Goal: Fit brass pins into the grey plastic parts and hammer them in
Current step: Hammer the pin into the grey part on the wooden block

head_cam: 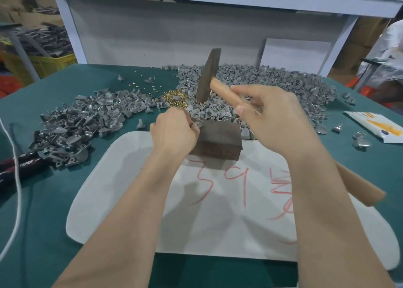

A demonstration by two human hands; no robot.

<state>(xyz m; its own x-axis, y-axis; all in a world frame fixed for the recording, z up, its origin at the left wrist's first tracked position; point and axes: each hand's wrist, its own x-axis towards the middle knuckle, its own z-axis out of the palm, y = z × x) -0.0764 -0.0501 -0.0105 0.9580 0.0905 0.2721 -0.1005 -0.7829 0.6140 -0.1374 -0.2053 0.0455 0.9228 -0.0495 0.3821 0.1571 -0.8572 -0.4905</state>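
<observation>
Head view: forward and down over a table under a green cover; both bare forearms in frame.
Left hand: curled tight, fingertips pinching a small item against the top left edge of the block; item mostly hidden, only a grey and brass glint showing, so cannot tell exactly what it is.
Right hand: wrapped round the wooden handle of the hammer, held up over the block.
Hammer head: dark, blurred, tilted, in the air above the far side of the block and clear of it.
Hammer handle: light wood, passing through the right fist; butt end showing below the right wrist.
Block position: dark, rectangular, standing on the far edge of the white sheet.
White sheet detail: flat on the green cover, marked with red handwriting.
Brass pins: loose heap just beyond the left hand, between the two grey heaps; a few strays scattered further back on the cover.
Grey plastic parts: large heap behind and to the right of the block; second heap at the left of the table; single pieces lying apart at far right.
Left edge: white cord running down the cover, beside a black lettered item.
Right edge: printed white and orange packet, flat on the cover.
Background: yellow crate beyond the table at left.
</observation>
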